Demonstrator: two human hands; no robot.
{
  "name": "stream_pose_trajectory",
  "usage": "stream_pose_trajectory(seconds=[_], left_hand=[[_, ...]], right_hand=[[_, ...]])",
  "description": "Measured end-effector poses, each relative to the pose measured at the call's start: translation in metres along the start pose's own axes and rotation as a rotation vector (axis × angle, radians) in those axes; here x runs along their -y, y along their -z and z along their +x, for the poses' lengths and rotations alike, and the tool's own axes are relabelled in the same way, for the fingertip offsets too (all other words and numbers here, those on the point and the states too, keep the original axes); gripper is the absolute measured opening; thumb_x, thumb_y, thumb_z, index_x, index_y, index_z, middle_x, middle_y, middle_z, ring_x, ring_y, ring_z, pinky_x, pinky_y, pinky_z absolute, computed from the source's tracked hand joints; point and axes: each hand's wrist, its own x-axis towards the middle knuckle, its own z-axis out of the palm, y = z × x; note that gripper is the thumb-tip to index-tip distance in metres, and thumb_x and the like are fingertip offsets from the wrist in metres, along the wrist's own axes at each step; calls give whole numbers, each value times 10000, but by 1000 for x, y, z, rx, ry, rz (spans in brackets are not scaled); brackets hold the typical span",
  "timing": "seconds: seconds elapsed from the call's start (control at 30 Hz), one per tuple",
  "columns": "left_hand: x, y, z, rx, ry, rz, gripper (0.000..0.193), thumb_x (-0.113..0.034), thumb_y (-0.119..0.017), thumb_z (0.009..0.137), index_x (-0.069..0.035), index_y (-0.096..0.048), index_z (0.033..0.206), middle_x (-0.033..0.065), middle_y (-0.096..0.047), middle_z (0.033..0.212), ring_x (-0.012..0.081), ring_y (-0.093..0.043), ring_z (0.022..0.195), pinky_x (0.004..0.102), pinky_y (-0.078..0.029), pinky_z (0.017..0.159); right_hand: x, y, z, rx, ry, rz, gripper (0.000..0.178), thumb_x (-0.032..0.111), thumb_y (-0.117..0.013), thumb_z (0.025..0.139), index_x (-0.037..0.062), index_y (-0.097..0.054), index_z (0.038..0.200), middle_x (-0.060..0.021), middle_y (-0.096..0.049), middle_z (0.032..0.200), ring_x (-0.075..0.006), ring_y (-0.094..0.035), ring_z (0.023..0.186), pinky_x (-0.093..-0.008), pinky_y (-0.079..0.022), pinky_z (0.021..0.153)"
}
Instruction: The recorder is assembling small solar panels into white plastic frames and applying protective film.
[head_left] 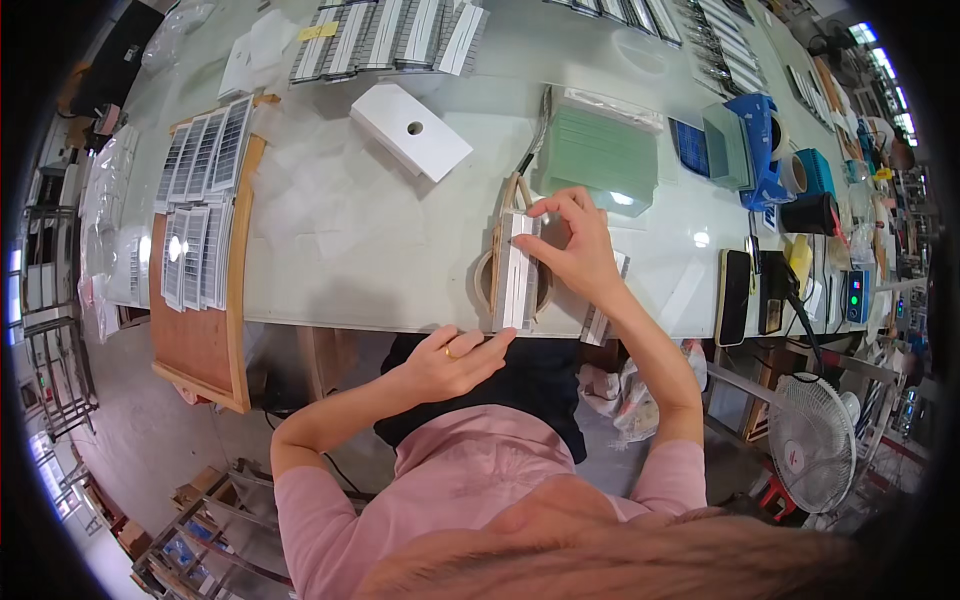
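A long white-and-grey strip with fine slatted edges lies lengthwise on a narrow wooden holder at the table's front edge. At its near end, the fingertips of my left hand close together on the strip. My right hand curves over the far end, thumb and index finger pressing on it a small distance apart; its other fingers are bent. Part of a brown ring shows under the holder. Beside my right wrist, another slatted strip lies partly hidden.
A wooden tray with stacked slatted pieces overhangs the table at left. Ahead sit a white box with a hole and a green translucent block. A blue tape dispenser and a phone are at right; a fan stands below.
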Motion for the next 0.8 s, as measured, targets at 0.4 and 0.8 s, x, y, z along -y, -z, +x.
stream_pose_trajectory(seconds=[0.4,0.8], left_hand=[[0,-3,-4,7,-14,22,212,-214,-768,737,-120,-711,917,-30,-662,1222,127,-512,872,277,-386,682],[109,24,83,-203,599,13,325,-219,-800,719,-74,-641,963,76,-581,1250,295,-588,959,419,-476,783]], right_hand=[[0,-1,0,-80,132,-130,327,345,-828,713,172,-681,949,-18,-562,1022,-181,-527,819,-341,-310,830],[11,6,-4,-180,71,-7,315,249,-801,736,126,-652,985,-16,-580,954,-173,-469,723,-318,-336,718]])
